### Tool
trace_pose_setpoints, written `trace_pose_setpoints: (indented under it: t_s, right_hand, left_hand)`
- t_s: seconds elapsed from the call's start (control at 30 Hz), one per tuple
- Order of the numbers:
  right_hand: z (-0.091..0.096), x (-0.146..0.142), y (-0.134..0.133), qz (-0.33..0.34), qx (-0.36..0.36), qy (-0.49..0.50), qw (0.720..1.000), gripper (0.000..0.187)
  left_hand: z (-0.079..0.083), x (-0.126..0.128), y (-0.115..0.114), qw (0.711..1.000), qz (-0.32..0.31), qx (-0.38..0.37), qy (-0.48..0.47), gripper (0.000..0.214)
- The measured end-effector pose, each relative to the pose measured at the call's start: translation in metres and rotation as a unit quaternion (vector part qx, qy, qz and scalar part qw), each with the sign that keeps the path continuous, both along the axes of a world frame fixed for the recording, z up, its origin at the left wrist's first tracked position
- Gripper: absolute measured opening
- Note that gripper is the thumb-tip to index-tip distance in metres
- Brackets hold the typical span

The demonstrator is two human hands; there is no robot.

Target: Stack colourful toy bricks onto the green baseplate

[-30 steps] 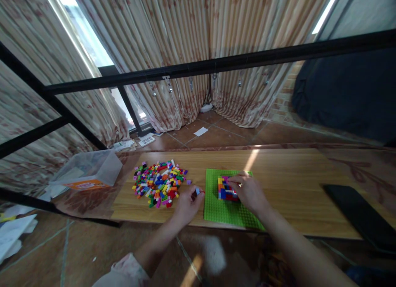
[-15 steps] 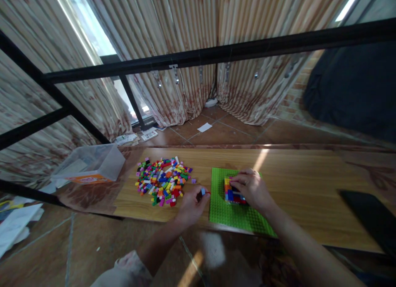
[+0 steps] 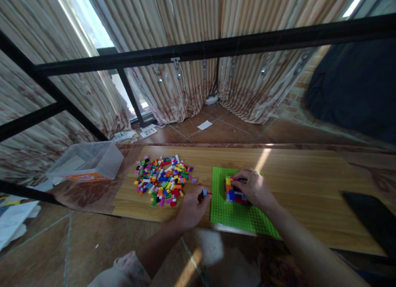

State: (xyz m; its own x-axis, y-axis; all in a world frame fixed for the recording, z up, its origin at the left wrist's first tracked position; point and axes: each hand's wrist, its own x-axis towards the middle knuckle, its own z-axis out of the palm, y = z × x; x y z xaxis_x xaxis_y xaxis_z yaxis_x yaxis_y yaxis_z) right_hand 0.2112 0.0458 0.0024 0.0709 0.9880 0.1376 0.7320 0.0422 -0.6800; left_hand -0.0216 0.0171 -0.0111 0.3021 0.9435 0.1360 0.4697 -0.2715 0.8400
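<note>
1. Box count: one clear plastic box (image 3: 89,163) at the far left end of the wooden table (image 3: 297,175). It has an orange label low on its side. I can't make out what is inside.
2. One pile of loose bricks (image 3: 162,180) in mixed colours, too small and too many for me to count. One purple stray brick (image 3: 194,180) lies just right of the pile, apart from it.
3. My view has the left hand (image 3: 192,204) at the near table edge, between the pile and the plate. Thumb and forefinger are pinched together on one small light-blue brick (image 3: 204,191). A red bit sits at the fingertips beside it, too small to identify.
4. One green baseplate (image 3: 235,217) lies flat on the table. Its near right corner is hidden behind the forearm.
5. One brick build (image 3: 231,192), a multicoloured block, stands on the far left part of the plate. Its right side is covered by fingers.
6. The right hand (image 3: 255,188) has its fingers bent down over the top of the build, touching it. I cannot tell whether they pinch a piece.
7. One dark flat slab (image 3: 371,217) lies far right on the table, cut off by the picture edge.
</note>
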Motion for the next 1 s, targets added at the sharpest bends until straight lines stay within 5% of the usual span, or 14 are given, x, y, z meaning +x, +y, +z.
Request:
trace_pose_setpoints:
  t_s: [0.2, 0.33, 0.83, 1.0]
  right_hand:
    - [0.001, 0.005, 0.011, -0.030, -0.159, 0.120, 0.979, 0.018]
    - [-0.001, 0.007, 0.022, -0.034, -0.197, 0.133, 0.971, 0.019]
    - [0.024, 0.018, -0.018, -0.041, -0.027, 0.091, 0.995, 0.022]
    - [0.029, -0.012, -0.044, 0.073, -0.051, 0.100, 0.991, 0.022]
  left_hand:
    - [-0.002, 0.000, -0.001, 1.000, 0.000, -0.003, 0.009, 0.014]
    - [-0.003, 0.000, -0.001, 1.000, -0.002, -0.003, 0.013, 0.014]
    - [-0.012, -0.002, 0.003, 0.996, 0.014, -0.019, -0.082, 0.014]
    - [-0.018, 0.000, 0.002, 0.992, -0.003, -0.024, -0.127, 0.014]
